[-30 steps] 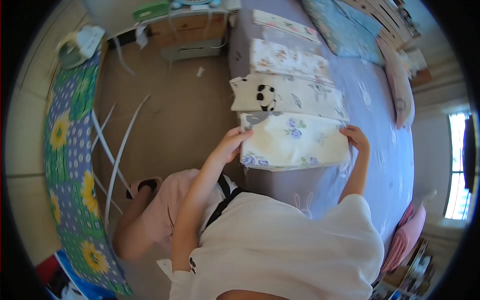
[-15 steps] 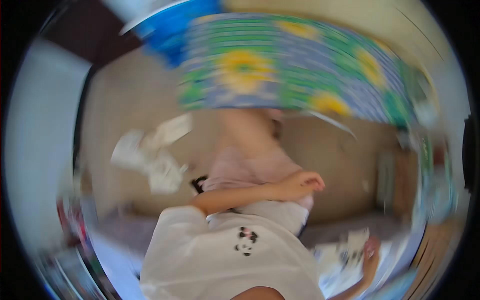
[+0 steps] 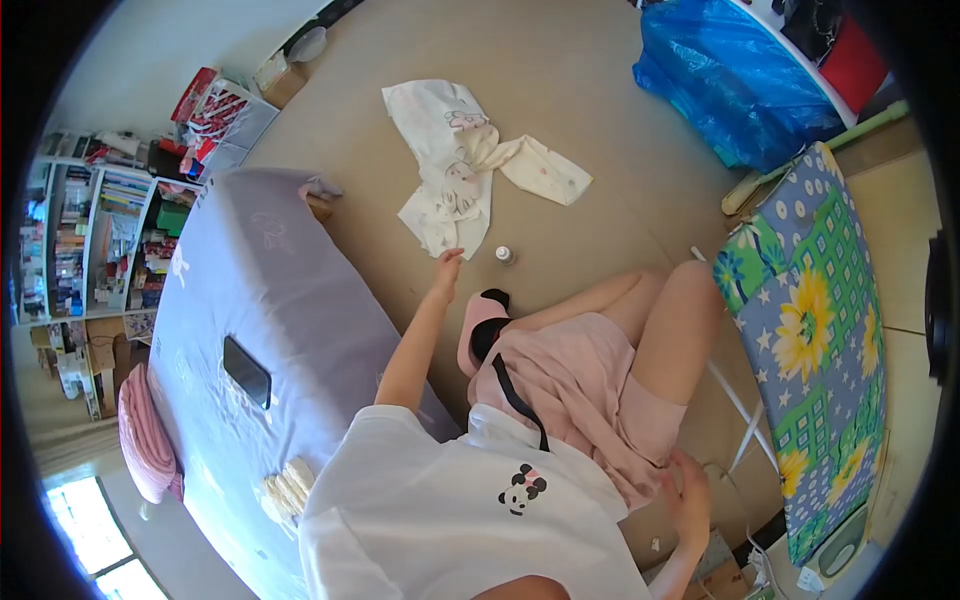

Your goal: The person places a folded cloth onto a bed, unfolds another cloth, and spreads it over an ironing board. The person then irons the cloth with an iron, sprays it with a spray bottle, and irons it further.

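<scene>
My left hand (image 3: 448,278) stretches out over the floor, its fingers extended at the near edge of a crumpled white printed cloth garment (image 3: 462,190). Whether the fingertips touch the fabric I cannot tell. Just right of that hand a small white bottle (image 3: 505,256) stands on the floor. Down by my hip, my right hand (image 3: 688,490) is beside the pink shorts (image 3: 570,395), fingers apart and nothing visible in them. I sit low with bent knees, a pink slipper (image 3: 472,335) showing near my left arm.
To the right an ironing board (image 3: 800,340) with a sunflower cover stands on white legs. A blue plastic bag (image 3: 730,80) lies behind it. On my left is a bed (image 3: 300,310) with a phone (image 3: 247,371) on it; shelves (image 3: 110,230) are beyond.
The view has swung left, so the ironing board now lies to the right and the garment ahead. My left hand went from my lap out to the garment; my right hand came beside my hip.
</scene>
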Available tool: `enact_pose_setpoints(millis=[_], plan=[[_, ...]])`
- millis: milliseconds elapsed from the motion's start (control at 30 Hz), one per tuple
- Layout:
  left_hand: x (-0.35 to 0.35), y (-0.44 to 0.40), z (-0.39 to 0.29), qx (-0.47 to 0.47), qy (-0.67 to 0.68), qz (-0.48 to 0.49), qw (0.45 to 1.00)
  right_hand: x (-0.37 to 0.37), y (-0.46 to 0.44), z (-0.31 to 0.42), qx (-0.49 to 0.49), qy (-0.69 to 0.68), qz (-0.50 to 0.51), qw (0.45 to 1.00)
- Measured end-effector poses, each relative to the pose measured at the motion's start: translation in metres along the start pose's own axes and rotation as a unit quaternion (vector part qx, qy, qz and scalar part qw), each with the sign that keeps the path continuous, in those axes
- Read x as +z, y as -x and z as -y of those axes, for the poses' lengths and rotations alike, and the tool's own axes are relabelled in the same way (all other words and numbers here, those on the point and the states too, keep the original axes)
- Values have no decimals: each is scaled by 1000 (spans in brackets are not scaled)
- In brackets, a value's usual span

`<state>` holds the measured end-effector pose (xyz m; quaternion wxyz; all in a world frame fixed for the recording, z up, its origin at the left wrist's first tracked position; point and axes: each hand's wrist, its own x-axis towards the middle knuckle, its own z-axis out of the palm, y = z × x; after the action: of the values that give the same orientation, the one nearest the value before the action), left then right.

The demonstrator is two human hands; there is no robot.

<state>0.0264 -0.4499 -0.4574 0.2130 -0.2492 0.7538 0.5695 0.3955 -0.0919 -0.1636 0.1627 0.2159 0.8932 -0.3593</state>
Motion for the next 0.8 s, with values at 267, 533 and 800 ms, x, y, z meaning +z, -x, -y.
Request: enact_pose_setpoints(millis=[267,533,800], plan=[[-18,-120,109,-39,-113,36,992,-1,14,18,95,-15,44,994],[-5,-157,94,-175,280,-156,931,-12,31,10,227,-58,81,969],[-84,-180,3,-38,191,-173,966,-28,16,-1,152,15,61,986]])
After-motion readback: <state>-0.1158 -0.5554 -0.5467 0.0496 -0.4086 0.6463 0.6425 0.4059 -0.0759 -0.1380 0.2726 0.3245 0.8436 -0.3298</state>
